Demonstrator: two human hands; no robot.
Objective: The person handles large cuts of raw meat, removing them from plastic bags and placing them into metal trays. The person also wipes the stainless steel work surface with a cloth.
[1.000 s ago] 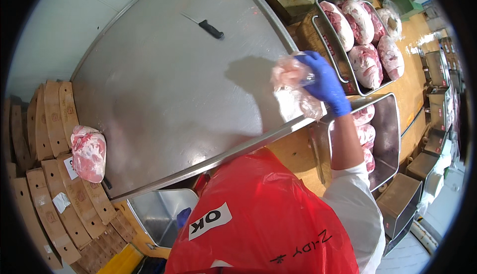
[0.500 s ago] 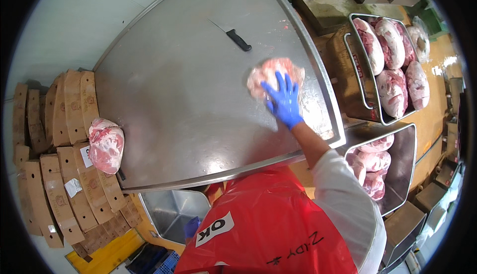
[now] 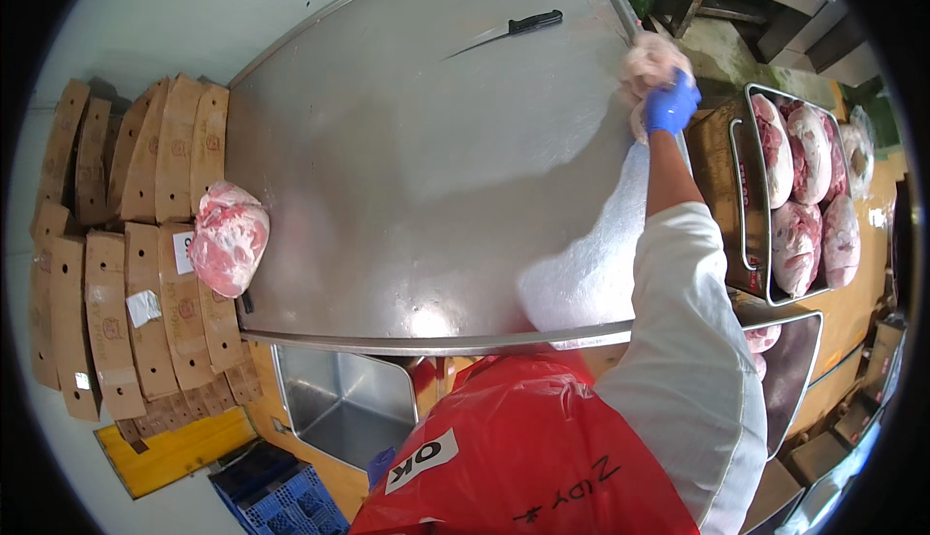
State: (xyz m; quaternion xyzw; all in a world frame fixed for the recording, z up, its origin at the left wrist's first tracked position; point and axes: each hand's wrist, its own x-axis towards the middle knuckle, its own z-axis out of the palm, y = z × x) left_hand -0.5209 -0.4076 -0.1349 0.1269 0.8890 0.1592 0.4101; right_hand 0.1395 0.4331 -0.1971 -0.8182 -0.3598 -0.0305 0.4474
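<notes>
Right hand (image 3: 671, 107), blue-gloved, is clamped on a pale meat cut (image 3: 651, 62) at the steel table's (image 3: 407, 176) far right edge, beside the tray of cuts (image 3: 741, 196). We cannot see our left hand, probably hidden below the red apron (image 3: 523, 448).

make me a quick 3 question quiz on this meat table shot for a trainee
1. True or false: the right hand in a blue glove grips a piece of raw meat at the far right edge of the steel table.
2. What lies near the table's far edge? A) black-handled knife B) ladle C) scale
3. Fill in: the wrapped cut of meat at the table's left edge rests partly on flattened ______ boxes.

Key: 1 true; 2 A, the knife; 3 cardboard.
</notes>
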